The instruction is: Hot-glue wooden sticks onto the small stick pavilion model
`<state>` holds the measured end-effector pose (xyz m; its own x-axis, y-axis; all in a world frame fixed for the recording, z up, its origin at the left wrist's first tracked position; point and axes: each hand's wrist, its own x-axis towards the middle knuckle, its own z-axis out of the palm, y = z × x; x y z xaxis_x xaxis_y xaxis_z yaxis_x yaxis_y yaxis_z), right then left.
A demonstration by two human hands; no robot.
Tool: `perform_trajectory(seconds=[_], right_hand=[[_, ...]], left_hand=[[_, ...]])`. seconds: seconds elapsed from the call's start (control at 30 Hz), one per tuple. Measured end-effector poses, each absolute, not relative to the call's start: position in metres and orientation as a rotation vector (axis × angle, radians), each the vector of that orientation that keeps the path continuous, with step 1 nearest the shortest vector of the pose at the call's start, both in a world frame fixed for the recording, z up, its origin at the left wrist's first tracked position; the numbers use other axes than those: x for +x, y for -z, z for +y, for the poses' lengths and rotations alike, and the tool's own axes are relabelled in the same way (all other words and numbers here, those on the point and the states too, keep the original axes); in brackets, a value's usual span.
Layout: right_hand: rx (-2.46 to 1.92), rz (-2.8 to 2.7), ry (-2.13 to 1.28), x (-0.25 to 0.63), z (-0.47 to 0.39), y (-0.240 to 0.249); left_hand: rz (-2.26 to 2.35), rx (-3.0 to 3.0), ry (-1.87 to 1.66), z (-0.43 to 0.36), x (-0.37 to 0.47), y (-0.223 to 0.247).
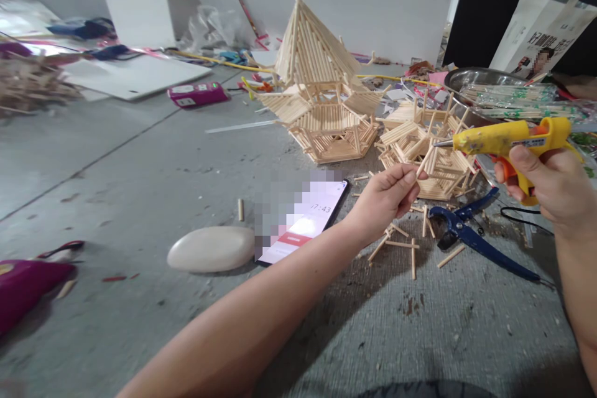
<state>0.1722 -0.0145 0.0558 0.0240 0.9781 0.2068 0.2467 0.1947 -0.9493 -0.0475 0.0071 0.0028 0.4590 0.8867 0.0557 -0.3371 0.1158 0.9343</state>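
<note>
Between the fingertips of my left hand point(396, 191) is a short wooden stick point(425, 160), tilted upward. My right hand point(555, 183) grips a yellow hot glue gun point(508, 137), its metal nozzle pointing left close to the stick's upper end. Just behind both hands stands a small, partly built stick model point(438, 183), with several posts sticking up from it. A taller pagoda-like stick model point(326, 106) with a pointed roof rises further back. On the floor below my hands lie a blue-handled cutter point(466, 230) and several loose cut sticks point(413, 258).
Left of my forearm are a lit phone point(303, 224) and a smooth white oval object point(209, 249). A purple device point(198, 94) sits further back. At the back right, a metal bowl point(454, 78) has packs of sticks point(513, 93) over it, near a white bag point(536, 25).
</note>
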Motion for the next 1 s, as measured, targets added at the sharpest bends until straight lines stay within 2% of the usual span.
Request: perform_trajectory(seconds=[1.0], right_hand=[[-1.31, -1.49, -0.878, 0.1745, -0.0163, -0.0521]], left_hand=[[0.61, 1.008, -1.028, 0.0063, -0.0468, -0.008]])
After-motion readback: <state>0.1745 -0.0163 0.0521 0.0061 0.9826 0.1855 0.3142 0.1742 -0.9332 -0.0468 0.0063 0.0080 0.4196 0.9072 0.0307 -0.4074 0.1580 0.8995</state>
